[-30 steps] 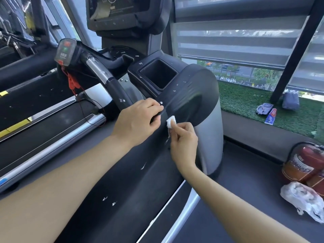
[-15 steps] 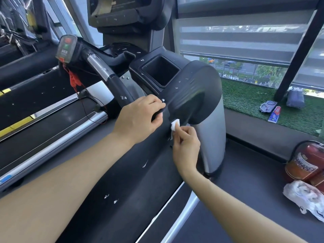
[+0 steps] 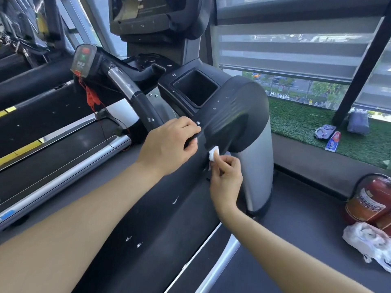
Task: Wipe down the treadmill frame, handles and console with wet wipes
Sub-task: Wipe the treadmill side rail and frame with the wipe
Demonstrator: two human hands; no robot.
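From the head camera, the step in hand looks like spot-cleaning the frame: the right hand pinches a small wadded white wet wipe between thumb and fingertips and holds it against the glossy black plastic shroud of the treadmill, at the shroud's lower near edge, just above the silver-grey upright post. The left hand rests just left of the shroud, fingers curled over the edge of the black side rail that runs down from it, apparently bracing. Both forearms reach forward from the bottom of the view, the right wrist bent upward toward the wipe.

White flecks dot the shroud, the rail and the square black cup recess up and left of the shroud, so I judge much is left. The next move likely calls for short firm rubs along the shroud edge, and probably a fresh wipe, since this one is a tiny wad.
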